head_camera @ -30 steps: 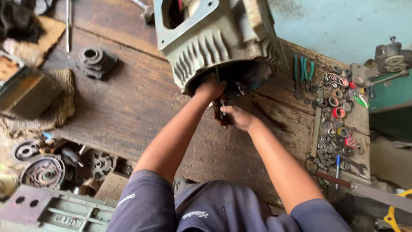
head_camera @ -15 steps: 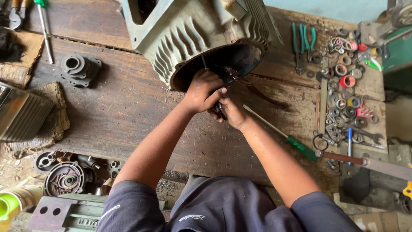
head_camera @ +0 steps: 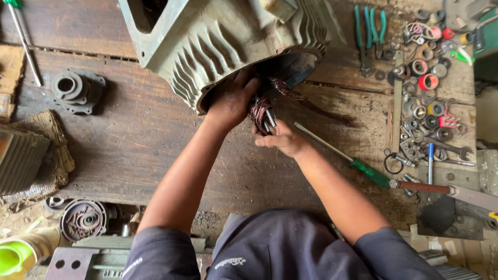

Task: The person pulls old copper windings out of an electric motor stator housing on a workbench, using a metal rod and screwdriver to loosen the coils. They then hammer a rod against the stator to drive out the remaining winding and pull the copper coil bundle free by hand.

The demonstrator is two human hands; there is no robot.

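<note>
- Your left hand (head_camera: 232, 99) is pressed against the open mouth of the big finned motor housing (head_camera: 207, 41), which fills the 12 o'clock part of the wooden workbench (head_camera: 145, 140).
- Your right hand (head_camera: 282, 137) sits just at 4 o'clock of the left, fingers pinched on a bundle of copper winding wire (head_camera: 259, 111) coming out of the housing.
- A green-handled screwdriver (head_camera: 363, 168) lies at 3 o'clock of your right hand, close beside your wrist.
- Green-handled pliers (head_camera: 368, 31) are up at 1 o'clock, with a scatter of washers and rings (head_camera: 428, 98) beside them.
- A bearing cap (head_camera: 78, 89) lies at 9 o'clock, well apart from your hands.
</note>
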